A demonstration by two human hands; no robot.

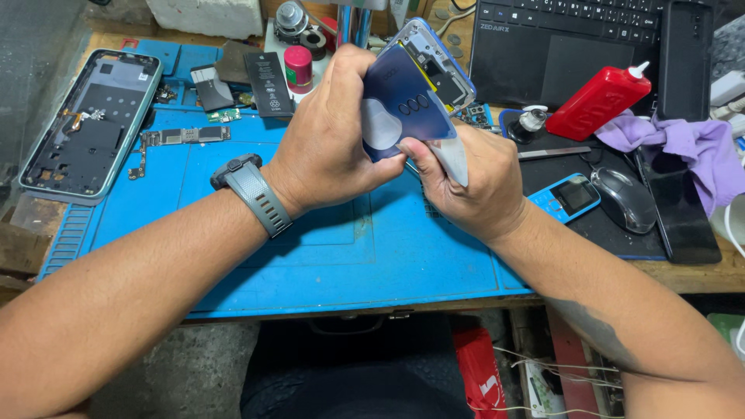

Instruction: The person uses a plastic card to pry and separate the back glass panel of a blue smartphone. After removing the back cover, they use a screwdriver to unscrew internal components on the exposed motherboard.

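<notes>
Two hands grip a phone (pixel 423 74): left hand (pixel 334 140) clasps its thin, likely fragile back cover (pixel 403 105), right hand (pixel 473 182) pinches a pick (pixel 452 161)

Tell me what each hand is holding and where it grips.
The left hand clasps the dark blue back cover of an opened phone along its left edge. The right hand pinches a thin white pry card at the cover's lower edge.
</notes>
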